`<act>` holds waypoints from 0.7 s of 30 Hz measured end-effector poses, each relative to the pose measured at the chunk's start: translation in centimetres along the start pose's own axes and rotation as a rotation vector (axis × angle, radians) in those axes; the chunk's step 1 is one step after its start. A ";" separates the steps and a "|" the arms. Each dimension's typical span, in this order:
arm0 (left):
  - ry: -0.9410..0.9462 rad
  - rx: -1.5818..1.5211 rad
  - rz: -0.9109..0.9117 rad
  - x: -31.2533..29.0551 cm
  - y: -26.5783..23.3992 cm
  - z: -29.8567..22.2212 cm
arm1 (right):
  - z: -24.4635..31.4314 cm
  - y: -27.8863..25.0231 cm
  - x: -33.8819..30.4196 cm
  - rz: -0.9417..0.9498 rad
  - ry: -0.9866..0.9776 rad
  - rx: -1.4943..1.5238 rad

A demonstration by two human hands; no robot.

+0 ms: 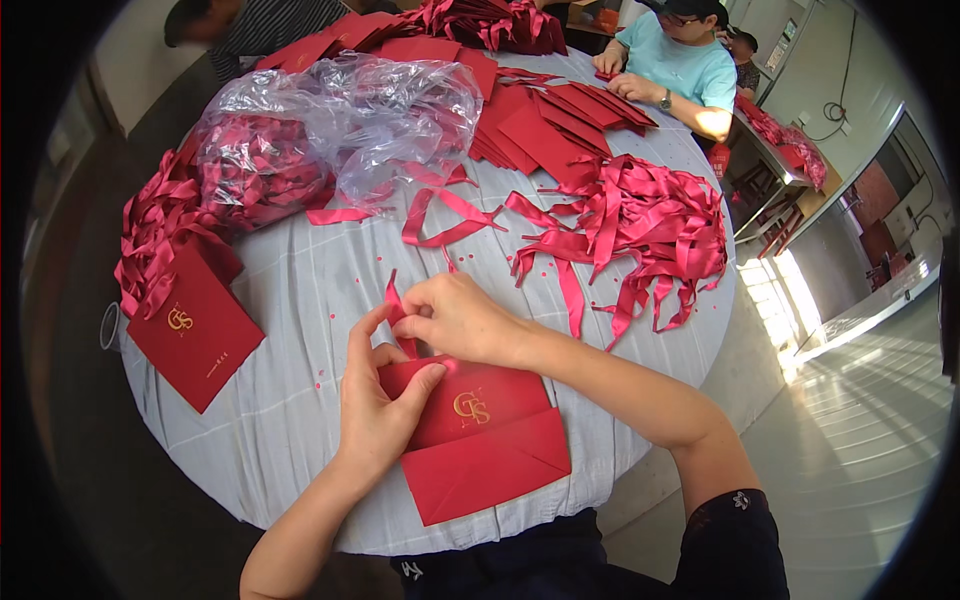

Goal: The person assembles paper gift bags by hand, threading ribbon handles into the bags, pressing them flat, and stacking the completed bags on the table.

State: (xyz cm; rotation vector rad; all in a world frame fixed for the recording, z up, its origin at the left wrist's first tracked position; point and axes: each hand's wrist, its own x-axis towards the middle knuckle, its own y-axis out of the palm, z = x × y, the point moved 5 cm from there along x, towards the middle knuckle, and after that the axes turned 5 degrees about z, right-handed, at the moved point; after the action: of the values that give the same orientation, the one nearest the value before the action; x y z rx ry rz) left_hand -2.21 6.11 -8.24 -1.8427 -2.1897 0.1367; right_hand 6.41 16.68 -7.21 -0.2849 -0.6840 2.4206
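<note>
A folded red paper gift bag [490,460] with a gold emblem lies flat on the cloth in front of me, its base folded up toward me. My left hand [375,410] grips the bag's top edge, thumb on the front and fingers behind. Over that edge, my right hand [465,320] pinches a pink-red satin ribbon [392,292], whose narrow tip points up between my hands. Where the ribbon meets the bag is hidden by my fingers.
A round table with a pale cloth [290,300] carries a ribbon heap [655,225], a clear plastic bag [400,115] of ribbons and flat red bags [550,130]. Another red bag [195,345] with ribbons lies left. A co-worker in light blue [680,70] sits across at right.
</note>
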 end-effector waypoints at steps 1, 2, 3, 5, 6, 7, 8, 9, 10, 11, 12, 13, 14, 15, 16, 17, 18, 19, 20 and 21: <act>-0.037 0.029 0.001 0.1 -0.2 0.1 | -0.1 -0.3 -0.1 0.024 0.060 0.059; -0.075 0.057 0.003 0.1 -0.3 0.2 | -0.5 -0.9 0.0 0.020 0.059 0.060; -0.073 0.059 0.006 0.0 -0.4 0.0 | -0.6 -2.6 0.1 -0.169 -0.093 -0.066; -0.137 0.036 -0.009 -0.1 -0.7 0.1 | 0.1 -5.3 -0.2 -0.348 -0.256 -0.190; -0.138 0.039 -0.017 -0.1 -1.0 0.0 | 0.5 -6.4 -0.5 -0.316 -0.190 -0.238; -0.135 0.093 -0.002 0.0 -1.0 -0.2 | 0.7 -7.3 -1.0 -0.288 -0.120 -0.288; -0.133 0.147 0.018 0.1 -1.0 -0.4 | 1.0 -7.9 -1.4 -0.291 -0.118 -0.289; -0.133 0.147 0.022 0.2 -1.0 -0.5 | 0.5 -7.8 -1.6 -0.158 0.008 -0.360; -0.095 0.279 0.041 0.2 -1.1 -0.8 | -0.1 -7.4 -1.7 -0.020 0.132 -0.423; -0.058 0.412 0.061 0.2 -1.1 -1.2 | -0.2 -7.0 -1.7 0.015 0.141 -0.486; -0.063 0.416 0.063 0.1 -1.3 -1.5 | -0.2 -6.7 -1.6 0.017 0.140 -0.479; -0.035 0.483 0.056 0.1 -1.5 -2.0 | -0.1 -6.2 -1.5 0.060 0.137 -0.533; -0.007 0.551 0.049 0.0 -1.6 -2.4 | -0.1 -5.8 -1.4 0.104 0.132 -0.587; -0.011 0.558 0.049 0.0 -1.7 -2.6 | -0.1 -5.7 -1.5 0.105 0.127 -0.581; 0.145 0.718 0.015 0.0 -1.4 -3.4 | 0.0 -5.9 -1.5 0.036 0.066 -0.560; 0.305 0.876 -0.018 0.0 -1.1 -4.2 | 0.2 -6.1 -1.4 -0.034 0.005 -0.538; 0.303 0.882 -0.015 0.2 -1.2 -4.2 | -0.2 -5.7 -1.1 -0.034 0.003 -0.532; 0.381 0.809 -0.027 0.0 -1.2 -4.8 | -0.2 -5.1 -0.9 -0.069 -0.060 -0.419; 0.458 0.733 -0.037 -0.2 -1.3 -5.3 | 0.0 -4.7 -0.8 -0.104 -0.121 -0.306; 0.482 0.517 0.079 -0.5 -0.7 -5.2 | -0.2 -4.1 -0.7 -0.065 -0.074 -0.265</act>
State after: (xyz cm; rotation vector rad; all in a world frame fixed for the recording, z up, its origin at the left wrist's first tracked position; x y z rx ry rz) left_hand -1.37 4.95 -3.15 -1.4785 -1.5712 0.2231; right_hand 9.07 19.19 -5.15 -0.2759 -1.0333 2.2881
